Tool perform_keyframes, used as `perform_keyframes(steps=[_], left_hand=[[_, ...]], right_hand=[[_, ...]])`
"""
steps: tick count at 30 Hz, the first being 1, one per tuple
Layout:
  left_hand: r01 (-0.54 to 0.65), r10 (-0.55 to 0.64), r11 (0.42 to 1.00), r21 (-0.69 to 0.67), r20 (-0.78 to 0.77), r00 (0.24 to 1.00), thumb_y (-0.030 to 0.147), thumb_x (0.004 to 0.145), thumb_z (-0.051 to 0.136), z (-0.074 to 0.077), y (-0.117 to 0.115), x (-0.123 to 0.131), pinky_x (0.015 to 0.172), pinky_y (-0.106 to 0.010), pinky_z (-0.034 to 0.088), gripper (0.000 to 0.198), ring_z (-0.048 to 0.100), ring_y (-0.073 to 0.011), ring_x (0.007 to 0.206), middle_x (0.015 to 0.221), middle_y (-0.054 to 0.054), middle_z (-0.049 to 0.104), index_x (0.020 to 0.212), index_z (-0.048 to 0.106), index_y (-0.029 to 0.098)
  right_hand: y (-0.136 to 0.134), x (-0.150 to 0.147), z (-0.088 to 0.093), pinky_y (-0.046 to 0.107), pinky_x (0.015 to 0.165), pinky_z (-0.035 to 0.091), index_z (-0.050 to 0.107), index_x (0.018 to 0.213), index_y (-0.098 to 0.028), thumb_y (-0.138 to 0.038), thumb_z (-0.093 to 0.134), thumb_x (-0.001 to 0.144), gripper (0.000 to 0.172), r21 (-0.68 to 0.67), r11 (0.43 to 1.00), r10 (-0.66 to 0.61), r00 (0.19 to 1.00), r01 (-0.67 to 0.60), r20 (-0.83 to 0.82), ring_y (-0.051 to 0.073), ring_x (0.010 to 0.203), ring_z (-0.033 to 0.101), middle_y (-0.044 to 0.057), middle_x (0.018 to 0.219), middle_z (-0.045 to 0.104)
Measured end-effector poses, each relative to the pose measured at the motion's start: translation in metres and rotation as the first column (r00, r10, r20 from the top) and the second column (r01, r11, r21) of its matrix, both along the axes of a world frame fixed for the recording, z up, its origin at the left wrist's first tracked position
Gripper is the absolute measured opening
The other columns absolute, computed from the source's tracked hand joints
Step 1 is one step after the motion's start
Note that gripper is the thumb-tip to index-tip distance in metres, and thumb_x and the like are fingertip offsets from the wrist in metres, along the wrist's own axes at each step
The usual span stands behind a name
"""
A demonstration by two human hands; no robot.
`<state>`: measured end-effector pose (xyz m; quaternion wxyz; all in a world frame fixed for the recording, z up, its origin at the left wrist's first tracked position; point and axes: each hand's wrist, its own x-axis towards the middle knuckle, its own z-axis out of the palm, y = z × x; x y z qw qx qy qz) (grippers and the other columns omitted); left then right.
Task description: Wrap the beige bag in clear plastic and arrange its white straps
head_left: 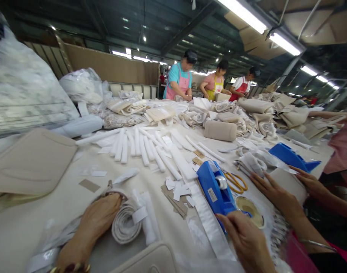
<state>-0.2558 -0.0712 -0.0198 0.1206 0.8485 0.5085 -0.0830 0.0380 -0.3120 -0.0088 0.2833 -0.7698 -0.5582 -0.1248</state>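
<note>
My left hand (98,218) lies at the lower left with its fingers curled against a rolled white fabric strip (124,227) and grips its side. My right hand (244,237) is at the bottom centre, back up, with its fingers bent at the near end of a blue tape dispenser (214,189). What the fingers pinch is hidden. A long white strip (207,223) lies flat just left of that hand. A tape roll (249,208) sits beside the dispenser.
A co-worker's two hands (275,193) press a beige piece at the right, near yellow-handled scissors (236,182) and a second blue dispenser (289,157). Several white rolled strips (145,148), a beige roll (220,131) and beige pads (31,163) cover the table. Three people work at the far end.
</note>
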Motion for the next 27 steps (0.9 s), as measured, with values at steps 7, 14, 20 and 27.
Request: perform_keyframes(steps=[7, 14, 20, 27], left_hand=[[-0.063, 0.062, 0.997, -0.038, -0.036, 0.997, 0.016, 0.091, 0.019, 0.016, -0.008, 0.008, 0.082, -0.042, 0.046, 0.037, 0.064, -0.0291, 0.094, 0.098, -0.014, 0.068, 0.09, 0.056, 0.015], [-0.081, 0.08, 0.996, -0.039, -0.026, 0.996, 0.011, 0.09, 0.022, 0.018, -0.011, 0.008, 0.082, -0.038, 0.045, 0.036, 0.065, -0.0261, 0.094, 0.098, -0.013, 0.068, 0.094, 0.058, 0.013], [-0.077, 0.077, 0.997, -0.021, 0.005, 0.997, 0.009, 0.089, 0.022, 0.019, -0.012, 0.008, 0.081, -0.038, 0.046, 0.037, 0.065, -0.0257, 0.093, 0.096, -0.013, 0.069, 0.093, 0.059, 0.013], [-0.094, 0.094, 0.996, -0.003, 0.01, 0.996, 0.009, 0.088, 0.021, 0.016, -0.011, 0.008, 0.081, -0.039, 0.046, 0.039, 0.065, -0.0268, 0.093, 0.096, -0.013, 0.069, 0.094, 0.06, 0.013]], right_hand=[[0.1, -0.023, -0.011, 0.03, 0.08, 0.045, 0.061, 0.093, -0.014, -0.011, 0.037, 0.09, 0.024, -0.491, 0.869, -0.065, 0.998, 0.061, 0.008, 0.022, 0.094, 0.061, 0.012, 0.102, 0.063], [0.143, -0.01, -0.018, 0.03, 0.082, 0.047, 0.053, 0.118, -0.008, 0.0, 0.034, 0.085, 0.039, -0.579, 0.808, -0.089, 0.994, 0.108, 0.06, 0.021, 0.098, 0.062, 0.015, 0.114, 0.06], [0.16, -0.01, -0.02, 0.031, 0.074, 0.052, 0.058, 0.104, -0.011, -0.035, 0.042, 0.095, 0.031, -0.582, 0.793, -0.121, 0.983, 0.181, 0.14, 0.018, 0.087, 0.065, 0.011, 0.108, 0.061], [0.172, -0.008, -0.026, 0.032, 0.075, 0.054, 0.061, 0.095, -0.011, -0.029, 0.053, 0.091, 0.02, -0.6, 0.773, -0.103, 0.973, 0.208, 0.206, 0.014, 0.085, 0.063, 0.006, 0.101, 0.064]])
